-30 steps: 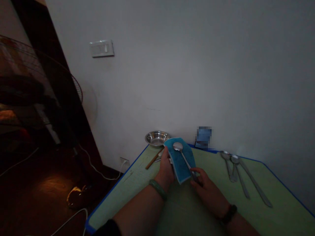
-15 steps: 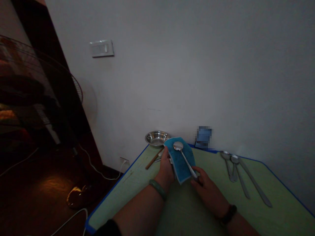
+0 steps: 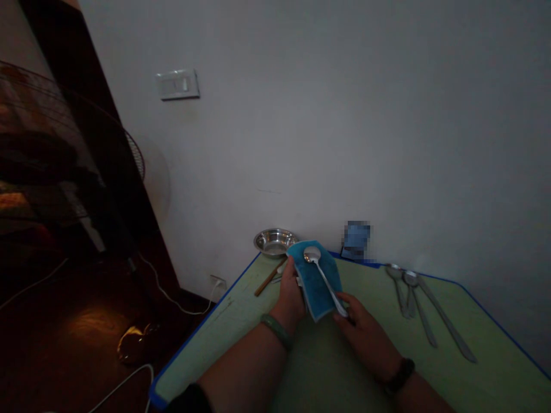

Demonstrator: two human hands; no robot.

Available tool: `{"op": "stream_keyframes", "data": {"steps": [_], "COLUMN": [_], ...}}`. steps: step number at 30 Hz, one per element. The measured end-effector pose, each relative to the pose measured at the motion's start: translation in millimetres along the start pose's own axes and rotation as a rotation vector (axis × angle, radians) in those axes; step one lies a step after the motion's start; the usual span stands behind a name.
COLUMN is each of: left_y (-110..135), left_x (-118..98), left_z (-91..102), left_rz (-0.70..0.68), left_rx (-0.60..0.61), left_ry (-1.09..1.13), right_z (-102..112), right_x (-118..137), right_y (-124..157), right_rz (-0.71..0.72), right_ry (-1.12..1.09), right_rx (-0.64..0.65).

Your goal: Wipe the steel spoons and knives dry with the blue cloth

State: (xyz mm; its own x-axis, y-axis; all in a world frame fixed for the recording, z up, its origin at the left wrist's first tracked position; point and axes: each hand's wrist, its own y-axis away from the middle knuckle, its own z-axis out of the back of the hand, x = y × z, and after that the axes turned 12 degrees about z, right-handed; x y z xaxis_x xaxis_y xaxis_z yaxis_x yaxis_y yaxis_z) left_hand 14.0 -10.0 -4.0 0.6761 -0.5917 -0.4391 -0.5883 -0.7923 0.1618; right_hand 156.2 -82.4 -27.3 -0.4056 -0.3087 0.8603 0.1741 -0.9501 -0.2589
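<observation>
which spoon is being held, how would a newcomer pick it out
Start at the green table by the white wall. Above its middle the left hand holds a blue cloth, and the spoon lies across it, handle pinched by the right hand. Unlike the cutlery lying on the table at right, it is backed by cloth.
</observation>
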Motion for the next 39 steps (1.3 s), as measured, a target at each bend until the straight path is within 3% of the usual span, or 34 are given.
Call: {"op": "stream_keyframes", "data": {"steps": [39], "left_y": [-0.9], "left_x": [2.3], "left_z": [0.6], "left_rz": [-0.033], "left_rx": [-0.014], "left_ry": [-0.029], "right_z": [0.9], "right_x": [-3.6], "right_y": [-1.8], "right_rz": [0.026], "right_ry": [0.053], "right_rx": [-0.037]}}
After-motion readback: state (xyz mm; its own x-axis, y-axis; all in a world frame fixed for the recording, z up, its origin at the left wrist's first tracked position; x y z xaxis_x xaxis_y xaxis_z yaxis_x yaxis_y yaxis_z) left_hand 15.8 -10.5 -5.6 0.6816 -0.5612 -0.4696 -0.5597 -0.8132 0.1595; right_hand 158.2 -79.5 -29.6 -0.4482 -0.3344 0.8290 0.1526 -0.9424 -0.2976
